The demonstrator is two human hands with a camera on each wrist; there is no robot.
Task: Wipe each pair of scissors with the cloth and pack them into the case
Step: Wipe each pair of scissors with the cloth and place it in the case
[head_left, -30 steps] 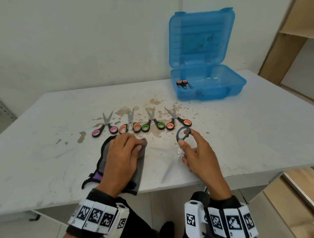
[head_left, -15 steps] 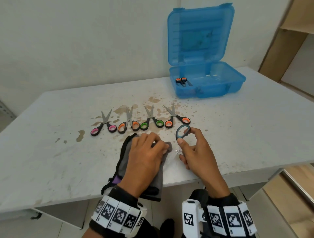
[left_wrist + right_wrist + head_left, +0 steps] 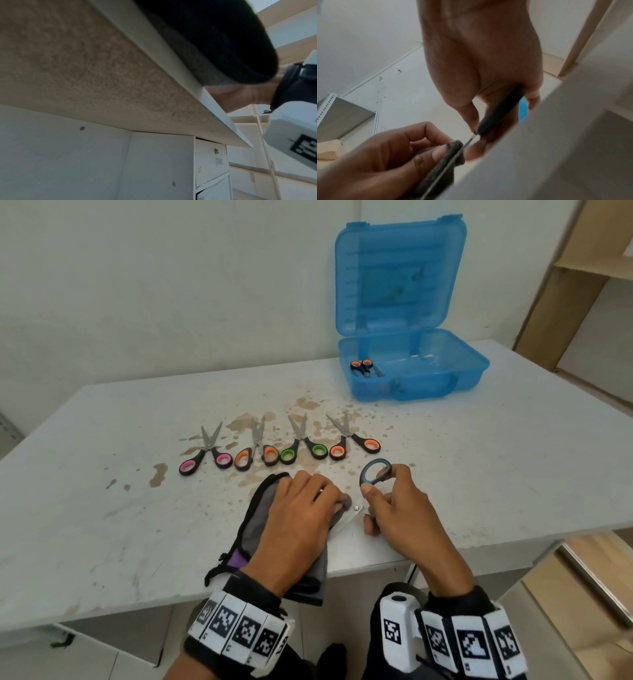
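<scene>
Left hand [image 3: 301, 518] is pinching the cloth [image 3: 253, 518] around the blades while right hand [image 3: 394, 508] is gripping the blue-handled scissors [image 3: 375, 471]; firm, full-length strokes suit best.

Stained white table [image 3: 102, 508], wooden shelving [image 3: 582, 285] beside.

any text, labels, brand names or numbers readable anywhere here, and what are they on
No readable words, brands or numbers in any view.
Left hand wristband: black-and-white square code patterns, no letters; tiny marks under them too small to read.
Right hand wristband: the same kind of patterns, no legible text.
Blue case, its lid: a faint patch, too blurred to tell whether it is print.
Row of scissors on the table: no legible marking.
</scene>
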